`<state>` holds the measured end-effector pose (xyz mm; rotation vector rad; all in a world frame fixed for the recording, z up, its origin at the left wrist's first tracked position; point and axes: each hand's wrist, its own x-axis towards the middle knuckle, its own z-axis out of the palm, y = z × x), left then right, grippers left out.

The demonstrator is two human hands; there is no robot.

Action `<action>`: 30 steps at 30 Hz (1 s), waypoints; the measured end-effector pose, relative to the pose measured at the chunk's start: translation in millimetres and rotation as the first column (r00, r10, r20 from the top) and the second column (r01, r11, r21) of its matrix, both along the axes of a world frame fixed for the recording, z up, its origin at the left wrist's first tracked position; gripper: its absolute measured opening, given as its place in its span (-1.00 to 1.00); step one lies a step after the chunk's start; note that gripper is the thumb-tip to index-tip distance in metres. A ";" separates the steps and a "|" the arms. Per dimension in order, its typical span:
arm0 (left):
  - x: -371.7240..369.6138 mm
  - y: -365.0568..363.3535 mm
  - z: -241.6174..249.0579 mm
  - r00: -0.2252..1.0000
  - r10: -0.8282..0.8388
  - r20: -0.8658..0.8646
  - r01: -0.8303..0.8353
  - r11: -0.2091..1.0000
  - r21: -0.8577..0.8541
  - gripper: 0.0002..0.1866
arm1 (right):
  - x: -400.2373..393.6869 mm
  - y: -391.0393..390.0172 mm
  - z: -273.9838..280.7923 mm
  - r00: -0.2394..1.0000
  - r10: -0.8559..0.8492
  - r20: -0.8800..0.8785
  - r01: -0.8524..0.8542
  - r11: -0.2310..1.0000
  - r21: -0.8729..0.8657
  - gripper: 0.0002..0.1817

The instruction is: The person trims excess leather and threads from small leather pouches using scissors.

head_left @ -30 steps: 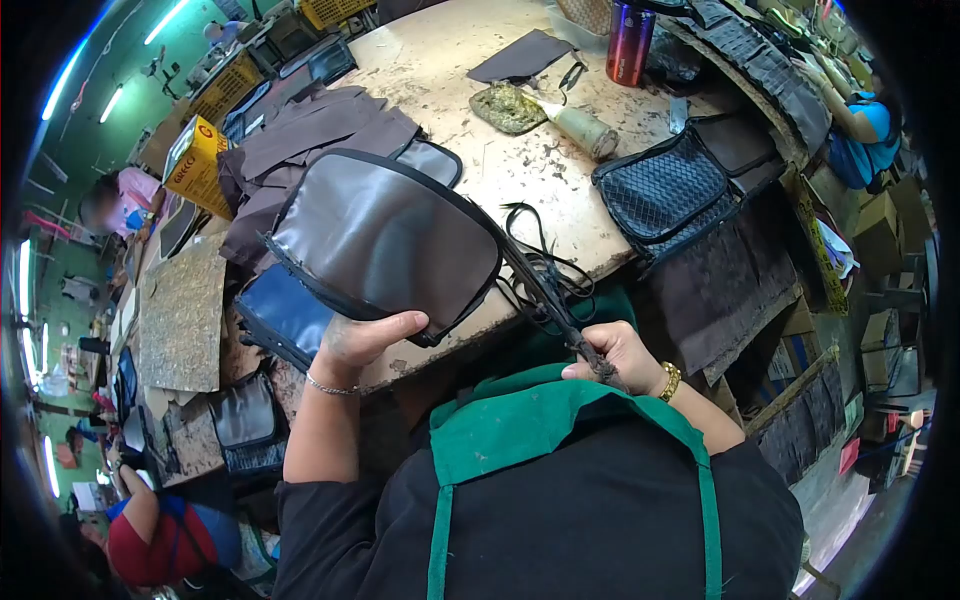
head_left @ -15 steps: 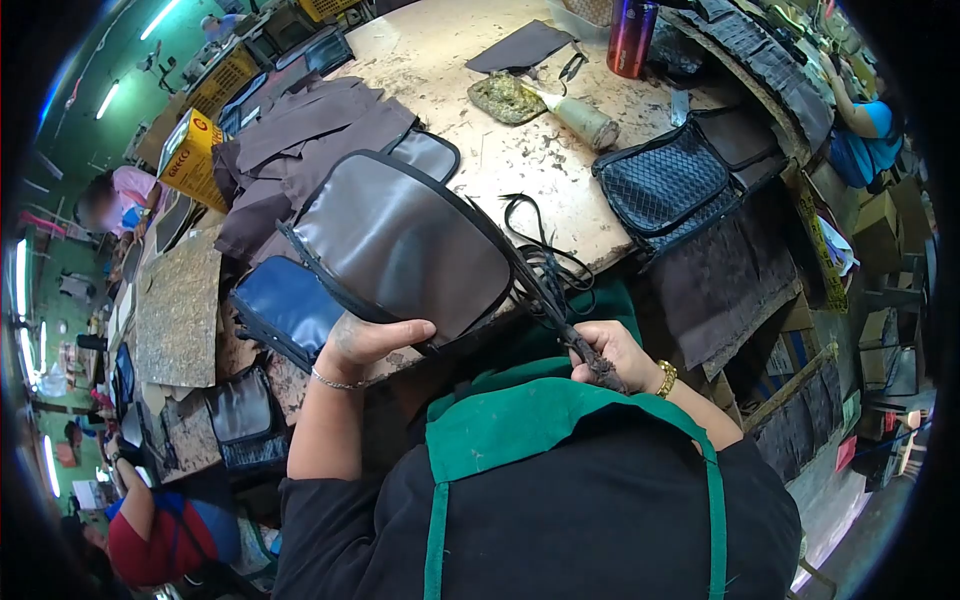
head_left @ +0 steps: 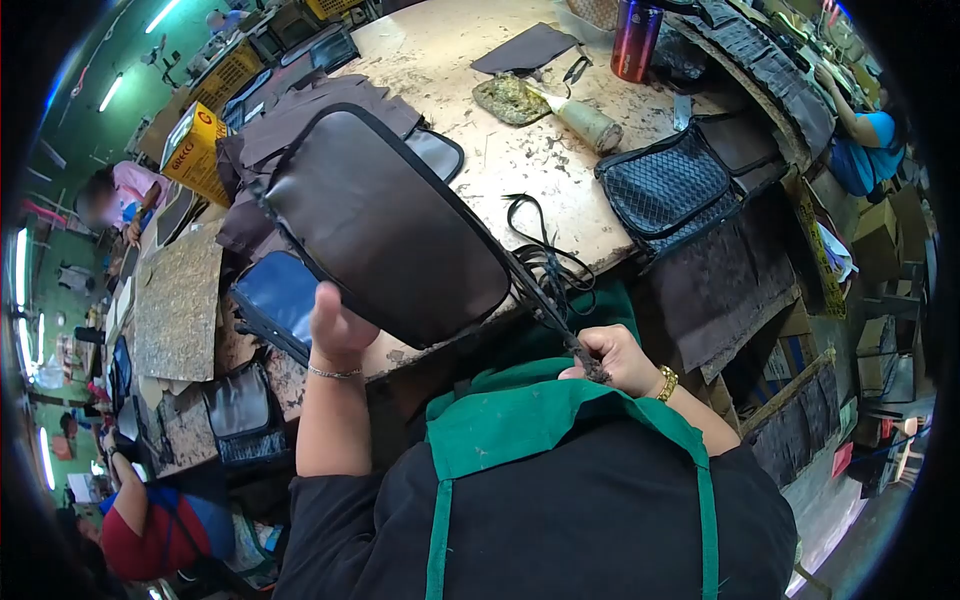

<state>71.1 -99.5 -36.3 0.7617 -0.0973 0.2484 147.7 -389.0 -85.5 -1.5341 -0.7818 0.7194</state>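
A large dark brown panel (head_left: 390, 225) with black edging is tilted above the table. My left hand (head_left: 342, 325) is at its lower left edge, thumb raised off the surface; the other fingers are hidden behind the panel. My right hand (head_left: 620, 360) is closed around the rough, wrapped handle of a long dark tool (head_left: 545, 305), whose far part lies along the panel's right edge. Thin black cords (head_left: 550, 262) lie loosely beside it. A blue panelled piece (head_left: 280, 295) sits beyond my left hand.
On the table (head_left: 480, 165) are brown sheets (head_left: 300, 115), a woven black bag (head_left: 668, 190), a glue-stained pad (head_left: 510, 100), a pale bottle (head_left: 590, 125) and a red-purple tumbler (head_left: 635, 40). A yellow box (head_left: 195, 152) stands at left. Other people are at both sides.
The panel has tilted and risen at its far end, and looks darker. My left thumb has lifted off its surface. The tool in my right hand has shifted slightly down and left.
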 end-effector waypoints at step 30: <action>14.6 -27.9 -1.1 0.956 0.219 -0.196 -0.177 0.961 0.213 -0.61 | 7.3 -1.3 -8.4 1.000 0.014 0.025 -0.014 1.000 -0.011 -0.60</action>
